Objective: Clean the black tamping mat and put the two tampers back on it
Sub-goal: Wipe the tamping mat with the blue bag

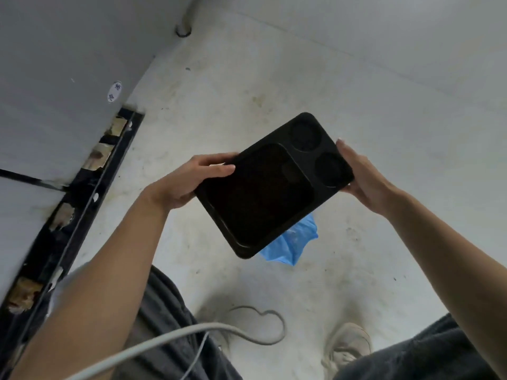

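Note:
I hold the black tamping mat (263,193) in the air over the floor, tilted, with its face toward me. It has one large rectangular recess and two round recesses near its far right end. My left hand (192,179) grips its left edge, thumb on top. My right hand (362,174) grips the right end beside the round recesses. Brownish specks lie in the large recess. No tamper is in view.
A blue plastic bag (293,242) shows just below the mat's lower edge. A grey cabinet (55,78) with a dark base strip (82,201) runs along the left. A grey cable (247,333) loops on the stained floor near my shoes (345,349).

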The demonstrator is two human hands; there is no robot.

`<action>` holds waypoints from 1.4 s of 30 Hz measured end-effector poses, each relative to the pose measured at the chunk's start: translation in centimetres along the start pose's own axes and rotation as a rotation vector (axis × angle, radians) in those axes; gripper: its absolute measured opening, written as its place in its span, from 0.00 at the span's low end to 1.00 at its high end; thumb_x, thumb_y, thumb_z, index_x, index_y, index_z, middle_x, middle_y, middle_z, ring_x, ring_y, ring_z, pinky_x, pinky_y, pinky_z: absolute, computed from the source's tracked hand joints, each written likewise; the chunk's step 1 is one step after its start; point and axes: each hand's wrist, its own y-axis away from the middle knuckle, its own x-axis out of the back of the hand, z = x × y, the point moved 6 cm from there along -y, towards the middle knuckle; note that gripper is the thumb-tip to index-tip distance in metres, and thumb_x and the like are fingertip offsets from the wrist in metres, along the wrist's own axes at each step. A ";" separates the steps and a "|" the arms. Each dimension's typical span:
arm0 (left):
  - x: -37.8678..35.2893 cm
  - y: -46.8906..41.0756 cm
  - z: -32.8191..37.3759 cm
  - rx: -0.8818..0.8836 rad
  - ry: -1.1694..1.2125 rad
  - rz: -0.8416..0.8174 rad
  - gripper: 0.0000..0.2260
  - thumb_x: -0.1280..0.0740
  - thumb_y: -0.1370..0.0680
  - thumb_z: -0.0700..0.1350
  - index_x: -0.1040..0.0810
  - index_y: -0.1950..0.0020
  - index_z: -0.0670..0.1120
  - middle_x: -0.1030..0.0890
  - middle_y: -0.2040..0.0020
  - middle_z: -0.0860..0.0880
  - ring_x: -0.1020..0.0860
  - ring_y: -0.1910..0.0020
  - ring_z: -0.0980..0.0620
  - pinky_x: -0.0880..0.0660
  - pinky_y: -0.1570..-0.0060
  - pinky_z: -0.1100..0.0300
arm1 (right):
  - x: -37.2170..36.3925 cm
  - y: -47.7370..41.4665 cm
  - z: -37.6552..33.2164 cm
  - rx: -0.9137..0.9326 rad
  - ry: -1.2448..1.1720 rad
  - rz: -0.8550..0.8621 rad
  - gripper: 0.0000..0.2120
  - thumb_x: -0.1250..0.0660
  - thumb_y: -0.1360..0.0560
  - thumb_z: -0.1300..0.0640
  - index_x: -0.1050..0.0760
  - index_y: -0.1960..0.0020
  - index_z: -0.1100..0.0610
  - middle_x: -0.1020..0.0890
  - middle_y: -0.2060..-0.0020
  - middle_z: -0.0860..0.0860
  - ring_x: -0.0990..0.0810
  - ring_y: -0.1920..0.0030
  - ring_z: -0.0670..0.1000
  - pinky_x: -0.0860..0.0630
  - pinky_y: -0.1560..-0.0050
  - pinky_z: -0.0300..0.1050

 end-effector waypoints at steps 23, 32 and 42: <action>-0.4 -5.4 -6.6 0.281 -0.285 0.386 0.17 0.23 0.32 0.45 0.24 0.48 0.43 0.24 0.49 0.42 0.25 0.47 0.46 0.25 0.51 0.53 | 4.3 5.3 0.1 0.022 -0.214 0.526 0.28 0.42 0.26 0.28 0.21 0.43 0.49 0.12 0.53 0.46 0.13 0.52 0.50 0.17 0.58 0.46; -2.9 -8.3 -9.5 0.249 -0.816 0.098 0.45 0.22 0.30 0.51 0.43 0.20 0.46 0.38 0.22 0.38 0.41 0.23 0.38 0.38 0.27 0.44 | 3.9 7.2 2.0 -0.064 -0.220 0.593 0.26 0.44 0.25 0.29 0.21 0.45 0.48 0.15 0.47 0.51 0.14 0.50 0.53 0.19 0.51 0.52; 0.1 -9.5 -10.9 0.281 -1.153 0.118 0.11 0.37 0.21 0.51 0.30 0.60 0.48 0.22 0.59 0.48 0.22 0.55 0.45 0.31 0.59 0.55 | 5.1 6.7 8.5 -0.158 -0.326 0.600 0.31 0.41 0.27 0.29 0.19 0.45 0.54 0.13 0.52 0.56 0.13 0.54 0.58 0.18 0.54 0.55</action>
